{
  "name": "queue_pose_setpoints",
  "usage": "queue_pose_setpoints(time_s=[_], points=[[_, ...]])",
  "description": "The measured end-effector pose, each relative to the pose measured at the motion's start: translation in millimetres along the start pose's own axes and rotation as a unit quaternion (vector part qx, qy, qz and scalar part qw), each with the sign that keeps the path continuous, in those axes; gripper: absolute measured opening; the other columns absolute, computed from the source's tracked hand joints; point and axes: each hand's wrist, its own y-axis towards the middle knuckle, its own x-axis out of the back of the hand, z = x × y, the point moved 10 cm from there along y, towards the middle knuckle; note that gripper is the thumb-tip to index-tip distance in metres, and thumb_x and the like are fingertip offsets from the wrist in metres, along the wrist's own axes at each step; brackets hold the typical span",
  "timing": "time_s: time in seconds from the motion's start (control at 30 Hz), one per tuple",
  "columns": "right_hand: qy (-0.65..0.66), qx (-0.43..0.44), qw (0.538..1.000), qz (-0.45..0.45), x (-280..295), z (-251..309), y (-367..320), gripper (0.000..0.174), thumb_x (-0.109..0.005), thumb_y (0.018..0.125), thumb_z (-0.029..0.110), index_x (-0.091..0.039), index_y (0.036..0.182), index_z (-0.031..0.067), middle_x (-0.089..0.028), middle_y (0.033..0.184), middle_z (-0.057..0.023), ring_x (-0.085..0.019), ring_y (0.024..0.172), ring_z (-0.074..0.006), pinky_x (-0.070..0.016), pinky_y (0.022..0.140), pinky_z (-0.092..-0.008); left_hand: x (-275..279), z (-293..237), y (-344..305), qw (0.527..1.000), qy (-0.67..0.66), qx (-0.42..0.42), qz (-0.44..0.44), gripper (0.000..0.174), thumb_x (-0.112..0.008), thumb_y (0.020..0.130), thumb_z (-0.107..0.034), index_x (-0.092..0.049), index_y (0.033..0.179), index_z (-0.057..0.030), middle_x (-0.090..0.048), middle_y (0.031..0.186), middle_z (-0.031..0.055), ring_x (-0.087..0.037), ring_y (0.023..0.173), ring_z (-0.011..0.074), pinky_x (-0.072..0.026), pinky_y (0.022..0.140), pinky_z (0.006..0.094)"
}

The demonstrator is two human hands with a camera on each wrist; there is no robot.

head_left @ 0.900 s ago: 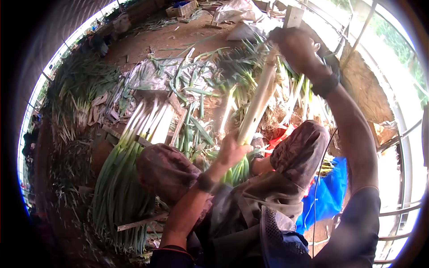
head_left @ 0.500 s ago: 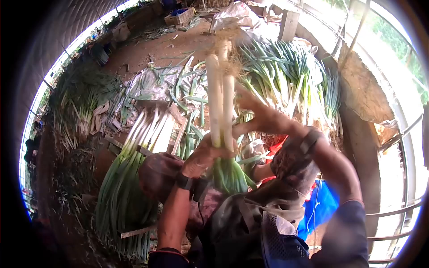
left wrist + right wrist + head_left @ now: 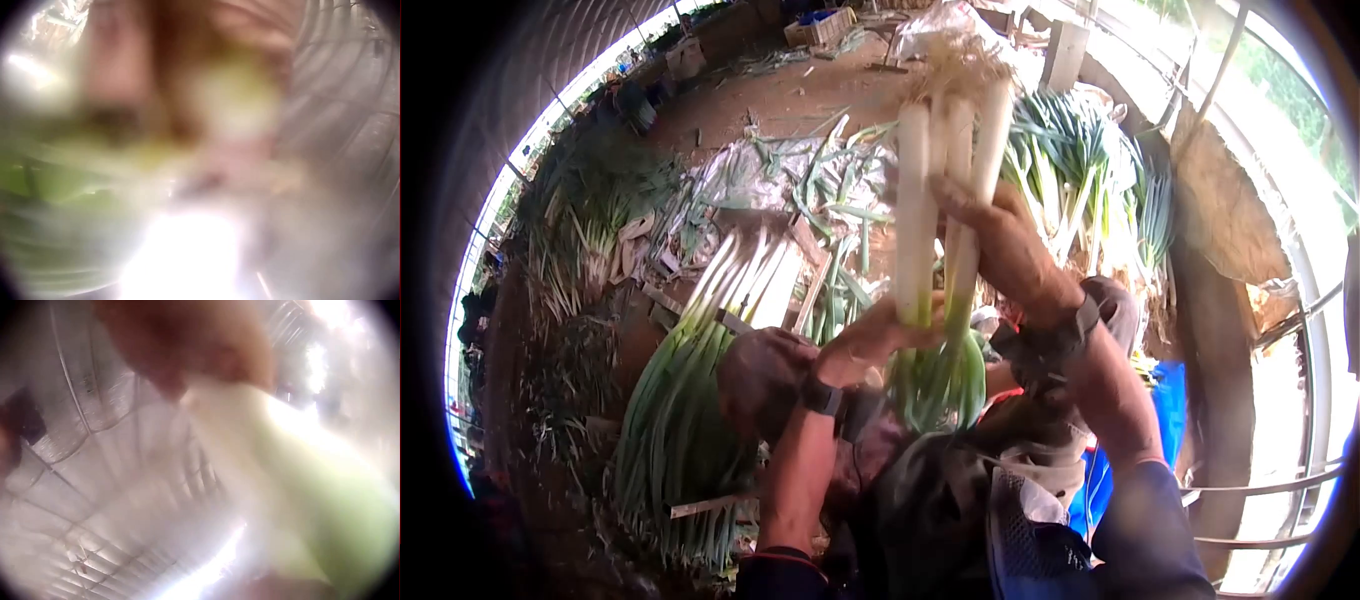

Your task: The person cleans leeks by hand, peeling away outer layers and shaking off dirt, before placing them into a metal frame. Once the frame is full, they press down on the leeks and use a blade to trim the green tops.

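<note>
Several thick leeks [image 3: 914, 210] stand upright in front of the person, white shafts and roots up, green leaves folded down near the lap. Low on the shafts, where white turns green, the left hand [image 3: 882, 335] grips them. Higher up, the right hand [image 3: 1010, 245] curls round the right-hand shafts, its thumb across their front. In the left wrist view the left hand [image 3: 187, 69] is a blur against pale and green stalks. The right wrist view has the right hand [image 3: 194, 344] touching a white-green stalk [image 3: 281, 481].
At the left a bundle of leeks [image 3: 670, 400] lies over a wooden rack. More leeks [image 3: 1080, 170] are heaped at the right, beside a low wall. Loose leaves cover a pale sheet [image 3: 750, 180]. A blue bag [image 3: 1168, 410] lies by the right knee, and a crate [image 3: 820, 30] stands far back.
The right hand came down from the upper right, and it now grips shafts beside the left hand's. More shafts stand together in the hands, and the bunch has shifted right in view.
</note>
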Motion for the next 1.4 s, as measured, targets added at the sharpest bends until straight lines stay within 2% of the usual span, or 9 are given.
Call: queue_pose_setpoints(time_s=[0.27, 0.4, 0.53, 0.6, 0.8, 0.9, 1.13, 1.2, 1.4], points=[[0.014, 0.008, 0.993, 0.115, -48, 35, 3, 0.052, -0.073, 0.085, 0.032, -0.059, 0.124, 0.0002, -0.071, 0.107, -0.0144, -0.070, 0.087, -0.0246, -0.0570, 0.085, -0.0407, -39, -38, 2, 0.965, -0.025, -0.004, 0.263, 0.065, -0.081, 0.079, -0.020, -0.054, 0.135, -0.0030, -0.056, 0.137, 0.0200, -0.059, 0.120, 0.0341, -0.0498, 0.101, 0.0430], [-0.075, 0.125, 0.988, 0.057, -15, 78, 35, 0.036, -0.063, 0.095, 0.019, -0.061, 0.123, -0.0026, -0.070, 0.107, -0.0140, -0.071, 0.091, -0.0240, -0.0588, 0.083, -0.0342, -2, -101, 23, 0.980, 0.087, -0.180, 0.013, 0.107, -0.091, 0.064, -0.034, -0.035, 0.148, 0.0014, -0.045, 0.145, 0.0227, -0.045, 0.134, 0.0273, -0.0433, 0.107, 0.0389], [-0.309, 0.502, 0.805, 0.070, -25, 140, 17, 0.028, -0.064, 0.096, 0.023, -0.062, 0.120, 0.0095, -0.059, 0.105, -0.0154, -0.063, 0.100, -0.0240, -0.0558, 0.085, -0.0321, 38, -116, 3, 0.935, 0.153, -0.256, -0.189, 0.137, -0.095, 0.056, -0.035, -0.008, 0.151, 0.0090, -0.027, 0.153, 0.0322, -0.024, 0.146, 0.0372, -0.0244, 0.119, 0.0427], [-0.105, 0.157, 0.982, -0.020, -30, 131, 42, 0.023, -0.061, 0.094, 0.013, -0.059, 0.114, 0.0019, -0.058, 0.093, -0.0088, -0.061, 0.088, -0.0192, -0.0537, 0.072, -0.0313, -4, -121, 0, 0.852, 0.333, -0.321, -0.248, 0.131, -0.094, 0.061, -0.031, -0.009, 0.151, 0.0099, -0.032, 0.150, 0.0320, -0.028, 0.144, 0.0384, -0.0242, 0.119, 0.0406], [-0.019, 0.295, 0.955, -0.032, -67, 142, 14, 0.027, -0.056, 0.088, 0.001, -0.049, 0.114, -0.0017, -0.051, 0.087, -0.0042, -0.049, 0.072, -0.0092, -0.0423, 0.054, -0.0271, 5, -125, -14, 0.808, 0.226, -0.399, -0.370, 0.023, -0.067, 0.071, 0.000, -0.057, 0.092, -0.0030, -0.060, 0.078, 0.0037, -0.059, 0.065, 0.0137, -0.0520, 0.064, 0.0293], [0.075, 0.201, 0.924, 0.316, -96, 146, 17, 0.032, -0.061, 0.091, 0.008, -0.049, 0.118, -0.0048, -0.058, 0.092, -0.0092, -0.057, 0.080, -0.0135, -0.0526, 0.064, -0.0265, 16, -134, -21, 0.824, 0.204, -0.363, -0.384, 0.020, -0.066, 0.070, 0.001, -0.056, 0.087, -0.0040, -0.059, 0.076, 0.0029, -0.059, 0.064, 0.0127, -0.0514, 0.060, 0.0280], [0.136, 0.257, 0.813, 0.504, -124, 154, 26, 0.058, -0.048, 0.103, 0.033, -0.032, 0.149, 0.0015, -0.038, 0.151, -0.0173, -0.043, 0.134, -0.0246, -0.0433, 0.109, -0.0383, 58, -186, -75, 0.801, 0.202, -0.397, -0.401, 0.036, -0.067, 0.072, 0.009, -0.066, 0.107, 0.0040, -0.071, 0.094, 0.0137, -0.070, 0.082, 0.0196, -0.0588, 0.077, 0.0312], [-0.101, 0.426, 0.880, 0.183, -92, 185, -1, 0.071, -0.048, 0.101, 0.048, -0.022, 0.154, 0.0076, -0.030, 0.155, -0.0224, -0.046, 0.132, -0.0305, -0.0453, 0.105, -0.0419, 79, -208, -107, 0.786, 0.154, -0.445, -0.401, 0.046, -0.066, 0.073, 0.012, -0.059, 0.119, 0.0072, -0.069, 0.099, 0.0174, -0.070, 0.087, 0.0242, -0.0588, 0.081, 0.0346], [-0.017, 0.140, 0.989, -0.035, -29, 111, 57, 0.077, -0.064, 0.094, 0.041, -0.027, 0.152, 0.0077, -0.052, 0.135, -0.0173, -0.059, 0.115, -0.0290, -0.0467, 0.101, -0.0432, 99, -321, -258, 0.610, 0.289, -0.523, -0.520, 0.037, -0.072, 0.073, 0.010, -0.062, 0.109, 0.0088, -0.068, 0.098, 0.0204, -0.069, 0.082, 0.0269, -0.0590, 0.078, 0.0394]])
